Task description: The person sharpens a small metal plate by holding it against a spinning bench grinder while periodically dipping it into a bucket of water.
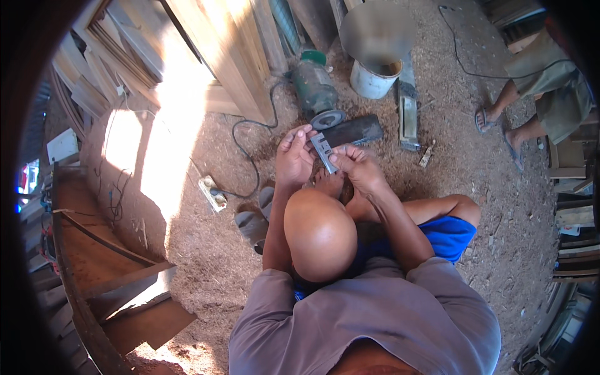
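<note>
My left hand [295,157] pinches the upper end of a flat, silvery metal blade [323,152] with slots cut through it. My right hand [359,166] grips the blade's lower end between thumb and fingers. Just beyond the blade is the grey grinding wheel [328,119] of a green motor [314,81]; a small gap seems to lie between them. A dark oblong block [351,130] rests on the ground right behind my hands. Below them, my raised knee [320,234] and part of a foot show.
A white bucket [370,81] and a long metal piece [409,122] stand beyond the block. A power strip [212,193] with a black cable and a pair of sandals [251,225] lie at left. Another person's legs [531,103] are at far right. Timber [228,56] leans at the back.
</note>
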Available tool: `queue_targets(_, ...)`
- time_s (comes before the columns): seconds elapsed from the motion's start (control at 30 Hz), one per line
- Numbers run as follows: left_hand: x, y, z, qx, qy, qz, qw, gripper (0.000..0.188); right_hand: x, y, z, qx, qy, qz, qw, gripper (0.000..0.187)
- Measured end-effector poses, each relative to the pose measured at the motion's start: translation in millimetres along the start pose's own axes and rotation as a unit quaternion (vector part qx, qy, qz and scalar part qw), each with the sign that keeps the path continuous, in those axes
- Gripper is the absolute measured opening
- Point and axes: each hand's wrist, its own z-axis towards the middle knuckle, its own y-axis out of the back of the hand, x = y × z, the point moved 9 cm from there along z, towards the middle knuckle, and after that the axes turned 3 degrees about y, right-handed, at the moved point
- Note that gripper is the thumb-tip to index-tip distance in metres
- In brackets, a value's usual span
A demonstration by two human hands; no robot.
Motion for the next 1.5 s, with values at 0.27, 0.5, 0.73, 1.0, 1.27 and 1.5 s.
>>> queue_targets(0.27, -30.2, -34.3, 6.0, 0.127, -0.060, -0.004, 0.990, 0.022, 24.9, -35.9, 15.0, 0.035, -0.049, 0.163, 0.985, 0.010)
queue_targets(0.5, -87.3, -49.6, 13.5, 0.092, -0.123, -0.004, 0.988, 0.012, 105.0, -86.7, 20.0, 0.101, 0.178, 0.115, 0.972, 0.017)
queue_targets(0.73, -97.1, -37.2, 3.8, 0.022, -0.162, -0.012, 0.987, 0.006, 111.6, -106.7, 18.6, 0.094, 0.192, 0.070, 0.974, 0.021)
queue_targets(1.0, -84.5, -26.8, 6.3, -0.008, -0.135, 0.003, 0.991, 0.008, 106.0, -102.8, 20.1, 0.069, 0.178, 0.067, 0.979, 0.014)
queue_targets(1.27, -84.1, -33.0, 2.7, -0.014, -0.133, 0.025, 0.991, 0.009, 100.8, -100.7, 21.0, 0.067, 0.158, 0.089, 0.981, 0.018)
queue_targets(1.5, -83.1, -27.2, 3.2, 0.006, -0.119, 0.015, 0.993, 0.009, 96.8, -104.0, 20.9, 0.070, 0.158, 0.087, 0.981, 0.018)
